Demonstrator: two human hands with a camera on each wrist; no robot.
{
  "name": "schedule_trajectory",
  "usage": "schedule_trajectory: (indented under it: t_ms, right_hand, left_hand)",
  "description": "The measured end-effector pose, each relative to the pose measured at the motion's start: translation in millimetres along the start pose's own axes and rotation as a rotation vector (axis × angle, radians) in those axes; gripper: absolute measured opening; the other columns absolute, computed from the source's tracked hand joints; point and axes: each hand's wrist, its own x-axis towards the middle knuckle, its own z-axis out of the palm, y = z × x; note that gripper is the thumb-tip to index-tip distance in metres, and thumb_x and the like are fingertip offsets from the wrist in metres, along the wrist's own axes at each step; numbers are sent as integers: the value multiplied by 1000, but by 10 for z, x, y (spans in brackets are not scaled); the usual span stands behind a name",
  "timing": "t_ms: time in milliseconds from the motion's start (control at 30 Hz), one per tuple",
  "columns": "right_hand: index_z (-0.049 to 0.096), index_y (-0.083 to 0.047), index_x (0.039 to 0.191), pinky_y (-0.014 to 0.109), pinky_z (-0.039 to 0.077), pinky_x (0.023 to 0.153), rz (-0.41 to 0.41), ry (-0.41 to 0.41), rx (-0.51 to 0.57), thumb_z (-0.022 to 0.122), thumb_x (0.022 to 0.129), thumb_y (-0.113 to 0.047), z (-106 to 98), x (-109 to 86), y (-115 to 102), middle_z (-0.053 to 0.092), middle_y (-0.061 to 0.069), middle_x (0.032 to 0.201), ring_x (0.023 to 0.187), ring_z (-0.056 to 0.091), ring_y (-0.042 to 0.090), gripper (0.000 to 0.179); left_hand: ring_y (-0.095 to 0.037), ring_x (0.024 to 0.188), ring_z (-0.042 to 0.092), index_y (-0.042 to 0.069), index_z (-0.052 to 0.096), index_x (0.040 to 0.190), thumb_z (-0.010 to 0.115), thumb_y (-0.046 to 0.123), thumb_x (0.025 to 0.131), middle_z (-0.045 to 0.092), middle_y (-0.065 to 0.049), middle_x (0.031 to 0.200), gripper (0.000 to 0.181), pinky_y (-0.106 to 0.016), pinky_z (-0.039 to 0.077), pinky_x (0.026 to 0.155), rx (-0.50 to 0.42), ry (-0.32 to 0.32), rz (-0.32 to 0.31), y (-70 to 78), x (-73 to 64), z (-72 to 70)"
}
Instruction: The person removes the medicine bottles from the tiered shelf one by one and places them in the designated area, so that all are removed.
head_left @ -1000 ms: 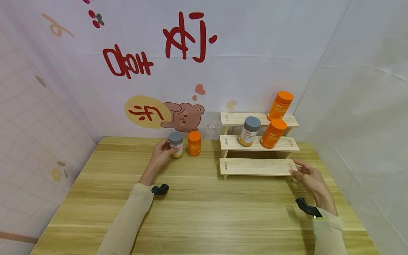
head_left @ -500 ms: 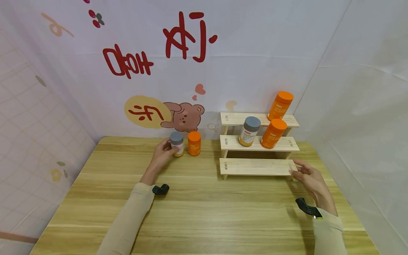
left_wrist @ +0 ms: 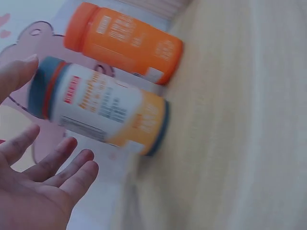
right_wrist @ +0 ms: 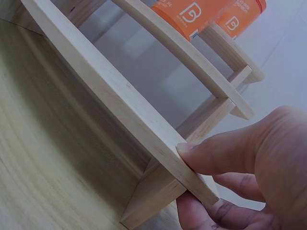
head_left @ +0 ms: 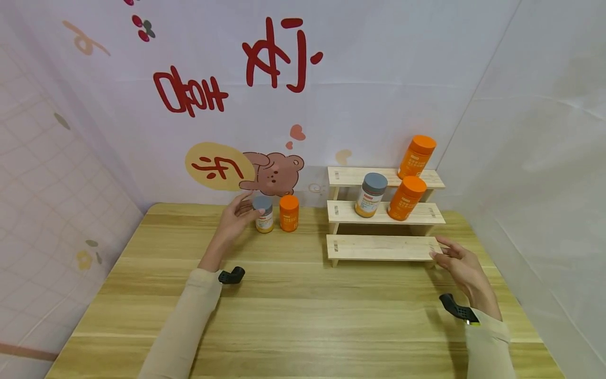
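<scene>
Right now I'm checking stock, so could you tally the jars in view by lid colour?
Orange-lidded jars: 3
Grey-lidded jars: 2
Total: 5

Left wrist view: small print on the grey-capped jar [left_wrist: 103,108] and the orange jar [left_wrist: 127,43], blurred; left hand [left_wrist: 36,196], cut off. Right wrist view: wooden shelf [right_wrist: 115,96] and right hand [right_wrist: 276,163], cut off. Head view: left sleeve [head_left: 182,321] and right sleeve [head_left: 487,347], cut off at the near edge.
</scene>
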Motion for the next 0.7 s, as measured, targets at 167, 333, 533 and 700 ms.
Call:
schedule_trajectory:
  t_ms: [167, 333, 533, 700]
  right_hand:
    - [22, -11, 165, 13, 53, 87, -4, 3, 1, 65, 101, -40, 6, -5, -7, 36, 22, 153, 99, 59, -9, 82]
    - [23, -10, 164, 15, 54, 88, -3, 13, -17, 67, 100, -39, 8, -21, -8, 42, 19, 149, 99, 60, -8, 83]
    - [23, -11, 164, 16, 54, 88, 0, 14, -21, 67, 100, -40, 13, -28, -14, 43, 18, 149, 99, 60, -7, 83]
    - [22, -10, 164, 15, 54, 87, -2, 14, -16, 67, 100, -40, 13, -24, -15, 39, 20, 152, 99, 59, -9, 84]
  left_hand:
    - [-34, 147, 42, 25, 40, 158, 76, 40, 94, 46, -16, 156, 75, -52, 36, 122, 13, 6, 53, 147, -8, -26]
    - [-32, 148, 42, 22, 41, 158, 74, 38, 95, 46, -17, 155, 73, -48, 33, 125, 20, -5, 112, 303, -14, 16]
    - [-33, 148, 41, 19, 41, 158, 75, 38, 94, 45, -19, 156, 75, -50, 33, 125, 37, -3, 151, 479, -22, 85]
    - [-33, 149, 41, 22, 41, 157, 74, 43, 94, 47, -16, 156, 74, -51, 32, 125, 59, -2, 167, 591, -21, 123]
